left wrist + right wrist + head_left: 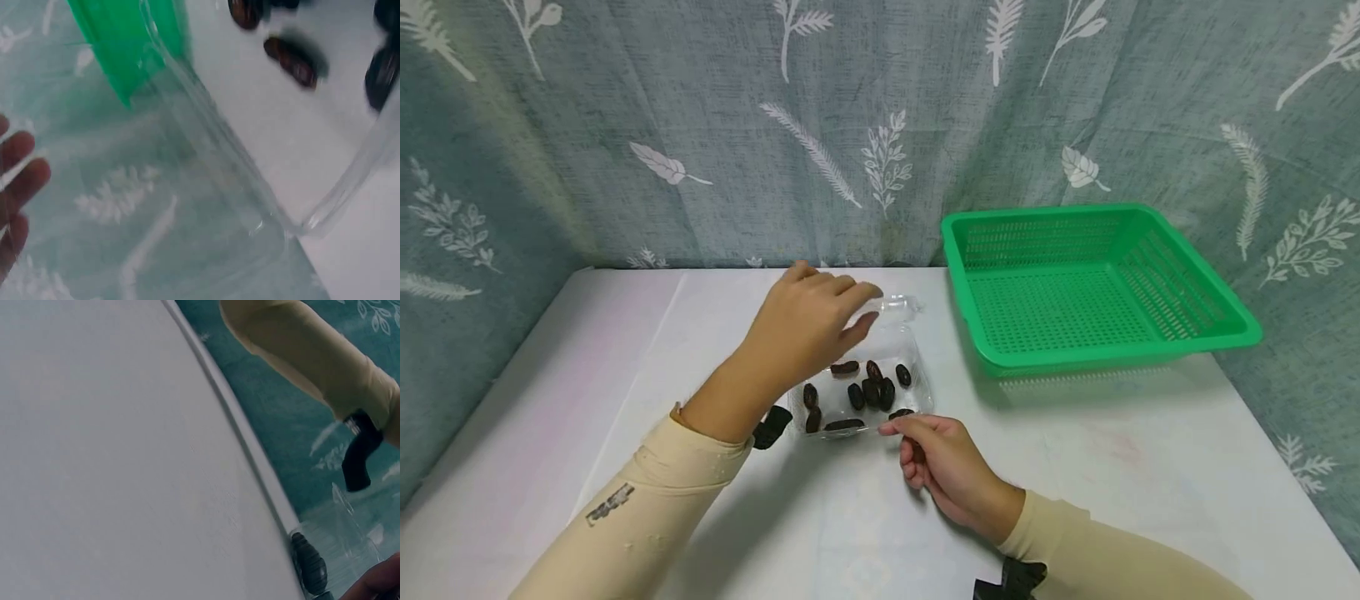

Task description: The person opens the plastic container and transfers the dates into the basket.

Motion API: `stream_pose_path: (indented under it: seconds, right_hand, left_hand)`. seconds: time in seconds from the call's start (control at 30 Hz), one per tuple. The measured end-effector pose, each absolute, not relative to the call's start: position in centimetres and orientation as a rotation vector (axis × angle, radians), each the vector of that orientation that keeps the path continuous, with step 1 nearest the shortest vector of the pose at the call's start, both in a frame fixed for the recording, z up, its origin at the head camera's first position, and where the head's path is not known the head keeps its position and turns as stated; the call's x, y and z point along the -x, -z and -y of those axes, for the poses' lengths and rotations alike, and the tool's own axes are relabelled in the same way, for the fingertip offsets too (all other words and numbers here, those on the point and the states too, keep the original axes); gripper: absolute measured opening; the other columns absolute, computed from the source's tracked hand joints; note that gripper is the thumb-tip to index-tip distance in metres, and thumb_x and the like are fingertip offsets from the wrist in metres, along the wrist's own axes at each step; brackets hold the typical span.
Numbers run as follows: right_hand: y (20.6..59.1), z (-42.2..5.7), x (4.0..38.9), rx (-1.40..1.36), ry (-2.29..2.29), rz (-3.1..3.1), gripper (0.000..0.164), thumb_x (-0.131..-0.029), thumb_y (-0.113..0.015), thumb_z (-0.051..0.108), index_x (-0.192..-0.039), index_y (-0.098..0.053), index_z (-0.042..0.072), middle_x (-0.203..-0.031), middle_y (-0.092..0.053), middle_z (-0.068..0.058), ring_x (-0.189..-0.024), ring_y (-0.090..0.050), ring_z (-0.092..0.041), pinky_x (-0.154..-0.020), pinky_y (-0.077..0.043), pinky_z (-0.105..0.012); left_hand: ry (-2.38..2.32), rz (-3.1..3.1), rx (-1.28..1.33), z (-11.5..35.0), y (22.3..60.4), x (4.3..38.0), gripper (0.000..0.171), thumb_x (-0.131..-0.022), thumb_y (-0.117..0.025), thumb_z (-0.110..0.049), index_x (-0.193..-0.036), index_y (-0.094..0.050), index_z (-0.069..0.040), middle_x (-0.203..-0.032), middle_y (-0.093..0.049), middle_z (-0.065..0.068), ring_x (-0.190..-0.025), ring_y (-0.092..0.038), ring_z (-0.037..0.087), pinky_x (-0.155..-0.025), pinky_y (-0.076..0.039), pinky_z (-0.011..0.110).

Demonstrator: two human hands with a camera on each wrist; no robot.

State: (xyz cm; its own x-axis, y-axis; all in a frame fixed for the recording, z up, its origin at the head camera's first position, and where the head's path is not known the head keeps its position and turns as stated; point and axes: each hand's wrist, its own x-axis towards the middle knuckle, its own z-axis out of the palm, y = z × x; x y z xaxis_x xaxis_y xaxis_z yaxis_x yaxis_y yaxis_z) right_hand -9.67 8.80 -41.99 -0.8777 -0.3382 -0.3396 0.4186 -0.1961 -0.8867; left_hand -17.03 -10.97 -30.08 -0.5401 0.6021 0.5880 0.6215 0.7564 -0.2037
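A clear plastic clamshell box (925, 379) sits on the white table with its hinged lid (895, 308) raised at the back. Several dark brown dates (887, 393) lie scattered in the base; one date (292, 61) shows close up in the left wrist view. Over the box's back left part is my left hand (808, 321), thumb and fingers apart beside the lid. Its fingers (28, 178) appear spread near the clear plastic in the left wrist view. My right hand (951, 467) pinches the box's front right corner with thumb and forefinger, the other fingers curled.
A green perforated plastic basket (1105, 360) stands at the back right of the table (1075, 467). Behind the table hangs a grey-green curtain (715, 125) with white leaf prints. Black straps (772, 427) are on both wrists.
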Motion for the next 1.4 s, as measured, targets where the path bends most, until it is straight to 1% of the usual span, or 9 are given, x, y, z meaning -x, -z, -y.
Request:
stream_pose_path:
  seconds: [0.17,0.3,0.43,0.57,0.73,0.9,1.1,1.27,1.4]
  right_hand:
    - [42.3,-9.0,9.2,-0.088,2.125,-1.572,0.019,-0.097,-0.059,0.015,-0.100,-0.073,0.002,-0.063,-0.054,0.004,-0.053,-0.048,-0.007,-0.047,-0.041,-0.016]
    - [42.5,-9.0,9.2,-0.059,2.136,-1.561,0.017,-0.097,-0.060,0.016,-0.096,-0.074,0.008,-0.064,-0.055,0.004,-0.055,-0.048,-0.007,-0.049,-0.042,-0.016]
    - [42.6,-8.9,9.2,-0.054,2.148,-1.572,0.017,-0.097,-0.060,0.015,-0.096,-0.075,0.007,-0.064,-0.055,0.004,-0.055,-0.049,-0.007,-0.049,-0.042,-0.016]
    - [42.6,-8.8,9.0,-0.065,2.139,-1.580,0.017,-0.096,-0.060,0.014,-0.095,-0.075,0.006,-0.063,-0.055,0.004,-0.053,-0.050,-0.006,-0.048,-0.042,-0.016]
    - [42.6,-8.8,8.9,-0.044,2.129,-1.578,0.018,-0.095,-0.061,0.015,-0.097,-0.076,0.004,-0.063,-0.055,0.004,-0.052,-0.050,-0.006,-0.047,-0.040,-0.016]
    - [42.6,-8.7,8.8,-0.003,2.109,-1.572,0.030,-0.097,-0.060,0.016,-0.110,-0.070,-0.009,-0.063,-0.055,0.004,-0.052,-0.051,-0.004,-0.047,-0.041,-0.015]
    - [42.5,-8.6,8.6,0.057,2.074,-1.572,0.043,-0.098,-0.059,0.019,-0.121,-0.060,-0.018,-0.064,-0.055,0.005,-0.052,-0.051,-0.003,-0.047,-0.042,-0.015]
    - [42.2,-8.4,8.3,0.067,2.052,-1.541,0.045,-0.100,-0.058,0.022,-0.122,-0.059,-0.017,-0.063,-0.055,0.006,-0.052,-0.051,-0.003,-0.047,-0.043,-0.015]
    - [42.0,-8.3,7.9,0.053,2.016,-1.508,0.047,-0.102,-0.055,0.029,-0.121,-0.060,-0.013,-0.063,-0.054,0.005,-0.053,-0.051,-0.005,-0.047,-0.044,-0.017]
  left_hand:
    - [0.050,2.331,0.726,13.0,30.6,18.6,0.023,-0.092,-0.069,-0.019,-0.115,-0.071,-0.013,-0.104,-0.076,0.007,-0.091,-0.071,0.028,-0.096,-0.044,0.053]
    - [0.107,2.328,0.542,15.7,31.5,19.5,0.025,-0.091,-0.070,-0.013,-0.115,-0.071,-0.011,-0.103,-0.075,0.012,-0.093,-0.070,0.033,-0.092,-0.043,0.057]
    - [0.234,2.398,0.377,18.0,32.7,20.5,0.031,-0.092,-0.069,-0.015,-0.122,-0.068,-0.008,-0.104,-0.074,0.016,-0.082,-0.069,0.034,-0.072,-0.048,0.052]
    - [0.603,2.611,0.232,19.5,34.5,21.1,0.048,-0.097,-0.064,-0.016,-0.143,-0.051,-0.011,-0.114,-0.070,0.016,-0.080,-0.069,0.031,-0.061,-0.052,0.044]
    - [1.058,2.774,0.084,20.3,36.8,21.6,0.070,-0.099,-0.059,-0.014,-0.159,-0.022,-0.016,-0.125,-0.064,0.019,-0.092,-0.071,0.034,-0.067,-0.055,0.037]
    - [1.309,2.917,0.041,20.3,38.3,21.3,0.080,-0.102,-0.055,-0.023,-0.162,-0.003,-0.013,-0.137,-0.057,0.025,-0.099,-0.072,0.033,-0.074,-0.056,0.031]
    - [1.519,3.013,0.035,20.2,38.8,20.2,0.078,-0.105,-0.049,-0.031,-0.160,0.000,-0.005,-0.148,-0.049,0.025,-0.088,-0.067,0.018,-0.078,-0.053,0.027]
    - [1.647,2.975,0.061,20.2,38.9,19.7,0.076,-0.105,-0.049,-0.033,-0.160,-0.006,-0.004,-0.140,-0.056,0.027,-0.078,-0.062,0.010,-0.076,-0.050,0.024]
    - [1.869,2.881,0.055,20.5,39.6,19.6,0.076,-0.105,-0.051,-0.031,-0.161,-0.006,-0.006,-0.101,-0.073,0.014,-0.071,-0.060,0.005,-0.069,-0.050,0.020]
